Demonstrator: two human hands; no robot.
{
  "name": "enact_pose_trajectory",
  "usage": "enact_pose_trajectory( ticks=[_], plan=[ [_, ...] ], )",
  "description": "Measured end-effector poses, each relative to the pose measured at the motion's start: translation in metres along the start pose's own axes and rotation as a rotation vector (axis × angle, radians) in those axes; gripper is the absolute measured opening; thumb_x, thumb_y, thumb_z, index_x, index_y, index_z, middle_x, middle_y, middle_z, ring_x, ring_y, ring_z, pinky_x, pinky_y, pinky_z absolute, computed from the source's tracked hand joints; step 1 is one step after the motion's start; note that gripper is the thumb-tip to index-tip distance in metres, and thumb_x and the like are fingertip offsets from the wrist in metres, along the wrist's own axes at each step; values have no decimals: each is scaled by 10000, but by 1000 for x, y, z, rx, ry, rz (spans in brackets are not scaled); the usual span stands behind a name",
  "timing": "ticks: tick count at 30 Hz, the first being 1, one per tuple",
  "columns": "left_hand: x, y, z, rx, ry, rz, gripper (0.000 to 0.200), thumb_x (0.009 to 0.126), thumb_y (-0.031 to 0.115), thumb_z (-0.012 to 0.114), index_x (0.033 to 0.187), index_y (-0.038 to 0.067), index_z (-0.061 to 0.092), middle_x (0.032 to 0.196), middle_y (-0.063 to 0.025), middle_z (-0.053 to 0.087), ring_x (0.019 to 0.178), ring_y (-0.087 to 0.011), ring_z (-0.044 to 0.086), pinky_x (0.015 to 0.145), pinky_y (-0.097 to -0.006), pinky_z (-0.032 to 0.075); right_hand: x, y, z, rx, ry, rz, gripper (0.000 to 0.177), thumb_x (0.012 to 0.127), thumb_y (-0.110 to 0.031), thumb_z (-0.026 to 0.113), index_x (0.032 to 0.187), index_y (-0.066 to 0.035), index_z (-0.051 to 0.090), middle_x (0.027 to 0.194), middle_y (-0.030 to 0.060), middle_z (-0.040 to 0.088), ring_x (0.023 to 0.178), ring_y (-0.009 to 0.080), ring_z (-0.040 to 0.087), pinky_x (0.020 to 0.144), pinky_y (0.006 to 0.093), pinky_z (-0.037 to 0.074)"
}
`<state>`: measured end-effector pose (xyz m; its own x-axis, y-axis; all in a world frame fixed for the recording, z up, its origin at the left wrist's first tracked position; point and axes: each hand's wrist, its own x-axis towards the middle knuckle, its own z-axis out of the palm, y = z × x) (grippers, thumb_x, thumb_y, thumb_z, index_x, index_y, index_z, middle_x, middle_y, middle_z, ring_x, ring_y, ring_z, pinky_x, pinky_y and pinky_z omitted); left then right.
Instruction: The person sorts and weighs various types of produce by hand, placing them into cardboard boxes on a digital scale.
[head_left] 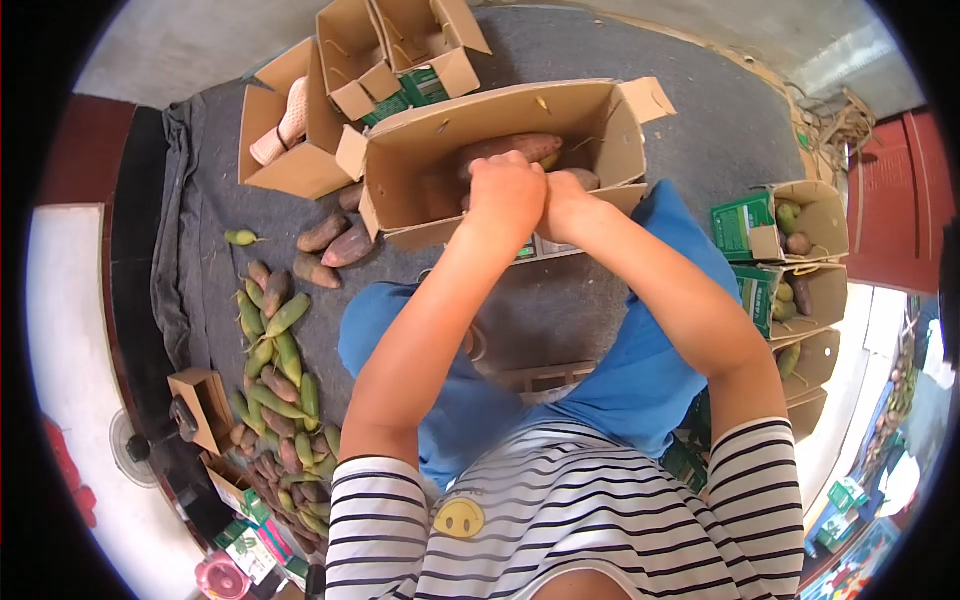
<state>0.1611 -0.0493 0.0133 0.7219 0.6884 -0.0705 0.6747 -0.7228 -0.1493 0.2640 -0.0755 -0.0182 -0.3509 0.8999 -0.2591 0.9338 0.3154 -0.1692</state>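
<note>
An open cardboard box (420, 175) stands in front of me on a dark grey mat. Inside it lies a long purple sweet potato (515, 146). My left hand (506, 192) reaches over the box's near wall, fingers curled down into the box. My right hand (566, 196) is pressed against it, also dipping inside, beside a second brownish tuber (585, 178). What the fingers grip is hidden by the hands themselves.
Three loose sweet potatoes (330, 243) lie left of the box. A pile of green corn cobs and tubers (280, 390) runs down the left. Empty cartons (300, 120) stand behind; filled cartons (800, 235) stack at the right. A fan (135, 447) sits low left.
</note>
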Motion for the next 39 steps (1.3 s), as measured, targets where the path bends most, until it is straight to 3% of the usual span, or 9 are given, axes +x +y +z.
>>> enact_pose_trajectory(
  ticks=[7,13,16,22,31,34,36,37,39],
  plan=[
    [0,1,2,5,-4,-5,170,797,160,585,945,89,630,901,-76,609,847,-233,628,693,-373,483,2,3,7,-59,-11,-13,199,822,-176,550,983,-126,656,1028,105,659,937,243,641,737,369,528],
    [0,-5,-13,-34,-84,-33,209,806,163,584,998,87,617,950,-86,608,873,-237,626,731,-381,482,4,0,-6,-46,-190,17,201,821,-159,539,986,-110,643,1006,118,665,901,255,652,720,378,530],
    [2,-4,-14,-52,-115,-46,226,816,164,579,1024,84,613,982,-94,606,906,-241,621,756,-386,479,4,4,-2,38,-168,-2,244,846,-237,497,987,-83,625,977,170,661,899,318,636,751,406,512],
    [3,-2,-15,-79,-155,-43,229,826,166,567,1035,80,609,1005,-99,607,929,-247,619,760,-385,480,2,0,-6,-33,-136,7,193,812,-154,549,976,-125,647,999,120,668,892,260,650,723,374,532],
    [-4,-25,-32,-113,-50,-100,199,828,143,544,1010,70,578,970,-119,604,922,-284,623,740,-418,507,-5,1,-18,50,-157,22,272,796,-197,601,1018,-42,606,978,143,663,928,282,639,757,393,512],
    [-23,-59,-72,-127,30,-286,184,862,117,480,1008,31,551,923,-182,605,857,-329,628,741,-441,513,-9,21,-12,46,-95,-43,299,795,-240,631,1001,-28,584,926,155,654,932,308,626,785,420,494],
    [-60,-97,-98,-286,323,-449,230,897,165,471,1061,41,574,971,-161,621,899,-321,618,769,-399,492,-11,27,-14,76,-116,-50,266,823,-236,613,974,-26,551,935,158,623,939,330,597,794,436,475],
    [-77,-118,-97,-290,611,-473,264,901,190,507,1121,65,582,1025,-150,626,922,-313,615,780,-383,482,-11,29,-15,82,-115,-65,262,830,-240,610,964,-21,557,920,160,629,930,330,602,788,438,477],
    [-102,-164,-83,-132,667,-627,266,902,184,530,1135,69,589,1045,-153,626,928,-300,618,777,-374,488,-14,32,-15,91,-129,-84,258,844,-246,602,946,-12,569,890,165,640,912,331,611,777,442,480]
  ],
)
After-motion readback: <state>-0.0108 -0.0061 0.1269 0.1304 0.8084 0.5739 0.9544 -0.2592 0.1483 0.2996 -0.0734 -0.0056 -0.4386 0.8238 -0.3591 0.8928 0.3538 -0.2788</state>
